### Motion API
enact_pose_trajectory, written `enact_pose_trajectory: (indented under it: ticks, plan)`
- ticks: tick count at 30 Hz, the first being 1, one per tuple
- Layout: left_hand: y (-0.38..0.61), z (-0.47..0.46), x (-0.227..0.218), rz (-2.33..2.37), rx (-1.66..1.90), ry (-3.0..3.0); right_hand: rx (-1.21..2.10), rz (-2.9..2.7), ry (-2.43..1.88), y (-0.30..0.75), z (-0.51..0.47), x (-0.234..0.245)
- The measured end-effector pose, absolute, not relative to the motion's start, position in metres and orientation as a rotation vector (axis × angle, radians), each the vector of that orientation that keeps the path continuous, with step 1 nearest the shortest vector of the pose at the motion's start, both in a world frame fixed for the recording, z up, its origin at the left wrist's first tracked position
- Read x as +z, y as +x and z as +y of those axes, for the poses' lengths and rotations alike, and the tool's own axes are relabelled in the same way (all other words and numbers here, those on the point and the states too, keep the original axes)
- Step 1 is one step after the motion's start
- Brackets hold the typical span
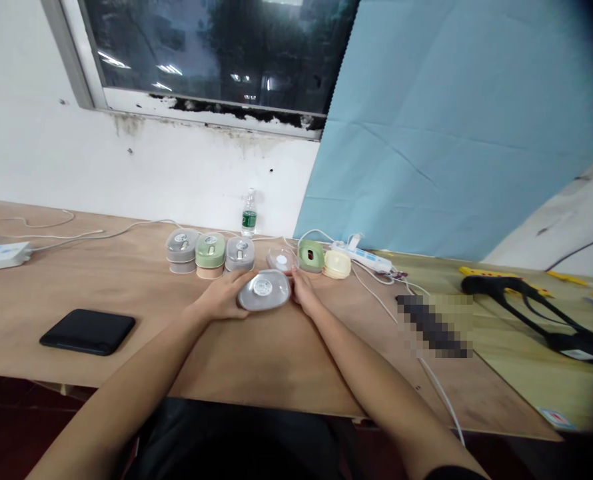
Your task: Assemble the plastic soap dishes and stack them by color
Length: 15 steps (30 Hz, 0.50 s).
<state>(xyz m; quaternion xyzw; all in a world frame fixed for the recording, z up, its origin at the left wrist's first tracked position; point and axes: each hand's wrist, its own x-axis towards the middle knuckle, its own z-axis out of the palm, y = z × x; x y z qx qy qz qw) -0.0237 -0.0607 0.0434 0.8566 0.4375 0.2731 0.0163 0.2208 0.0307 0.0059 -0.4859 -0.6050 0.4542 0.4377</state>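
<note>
A grey container with a clear lid and a round white label is held just above or on the table, between both hands. My left hand is closed around its left side, and my right hand grips its right edge with the fingers partly hidden. Behind it stand a grey lidded container, a green one with a peach base and another grey one. Just beyond my right hand lie a clear lid, a green frame-like part and a stack of cream pieces.
A water bottle stands against the wall. White power strips lie at the left and right, with cables across the table. A black flat case rests at left; a blurred dark object and black frame are at right.
</note>
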Motion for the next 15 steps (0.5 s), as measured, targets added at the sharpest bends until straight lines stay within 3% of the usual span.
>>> enact_pose_trajectory:
  ticks: [3,9,15]
  plan:
    - [-0.041,-0.054,0.048,1.515,1.217,2.589,1.194,-1.459,-1.197,0.221,0.031,0.006]
    - [-0.094,-0.048,0.055,2.065,1.918,1.854,1.134,-1.569,-1.216,0.219,0.026,0.008]
    - [-0.131,-0.039,0.056,2.303,2.069,1.387,1.071,-1.664,-1.21,0.22,0.026,0.007]
